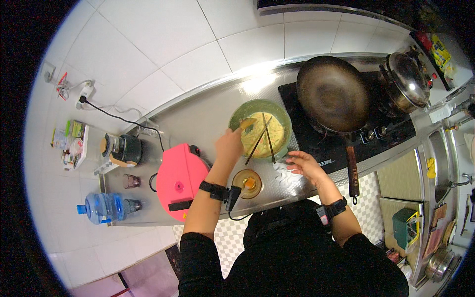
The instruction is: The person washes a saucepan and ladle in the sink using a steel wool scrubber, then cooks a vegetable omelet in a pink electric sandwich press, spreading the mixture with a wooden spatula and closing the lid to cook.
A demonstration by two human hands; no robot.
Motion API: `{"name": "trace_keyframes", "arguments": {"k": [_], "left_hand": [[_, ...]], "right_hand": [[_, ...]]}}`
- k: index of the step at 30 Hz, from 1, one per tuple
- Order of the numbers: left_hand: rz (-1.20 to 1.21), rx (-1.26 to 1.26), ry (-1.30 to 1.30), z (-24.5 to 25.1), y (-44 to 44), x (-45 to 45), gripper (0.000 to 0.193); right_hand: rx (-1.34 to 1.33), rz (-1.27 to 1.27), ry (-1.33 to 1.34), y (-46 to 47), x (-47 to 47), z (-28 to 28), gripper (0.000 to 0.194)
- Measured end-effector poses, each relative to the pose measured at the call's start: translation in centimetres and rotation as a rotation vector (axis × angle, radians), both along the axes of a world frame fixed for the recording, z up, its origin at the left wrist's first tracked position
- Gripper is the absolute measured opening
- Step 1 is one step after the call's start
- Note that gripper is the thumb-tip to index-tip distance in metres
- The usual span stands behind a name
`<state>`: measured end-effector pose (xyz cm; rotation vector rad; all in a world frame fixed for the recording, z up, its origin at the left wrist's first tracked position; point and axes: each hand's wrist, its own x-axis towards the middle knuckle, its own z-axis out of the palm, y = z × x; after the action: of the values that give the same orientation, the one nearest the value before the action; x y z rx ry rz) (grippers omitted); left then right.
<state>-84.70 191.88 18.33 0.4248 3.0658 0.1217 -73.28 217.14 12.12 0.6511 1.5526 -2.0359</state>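
Note:
A green bowl [288,128] stands on the steel counter, with yellow batter [272,128] and shredded bits in it. Two dark chopsticks [258,141] lie crossed in it, their ends over the near rim. At the bowl's left rim, my left hand [230,144] grips a yellowish wooden utensil [247,123]; its full shape is partly hidden. My right hand [305,163] is just right of the bowl, fingers apart, above a crumpled white cloth or tissue [284,174]. Nearer me sits a small amber glass bowl [256,190] with an orange thing in it.
A pink electric griddle [182,174] stands left. On the right, a wok [332,92] rests on the black gas hob [399,137], its handle [352,167] pointing towards me. Behind it is a lidded pot [406,81]. Far left are a water jug [102,208] and small glasses [131,181].

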Motion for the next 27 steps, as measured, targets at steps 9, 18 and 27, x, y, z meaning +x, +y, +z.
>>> {"name": "trace_keyframes", "arguments": {"k": [9,18,27], "left_hand": [[0.035,-0.015,-0.113,0.2,-0.7,1.9,0.038],[0.069,0.157,-0.074,-0.3,-2.6,7.2,0.037],[0.133,0.436,-0.026,3.3,-4.7,16.1,0.028]], "right_hand": [[0.005,-0.003,0.023,0.9,0.9,-0.9,0.035],[0.081,0.136,-0.05,0.5,1.0,-3.9,0.024],[0.247,0.292,-0.07,-3.2,-0.8,-10.5,0.015]]}}
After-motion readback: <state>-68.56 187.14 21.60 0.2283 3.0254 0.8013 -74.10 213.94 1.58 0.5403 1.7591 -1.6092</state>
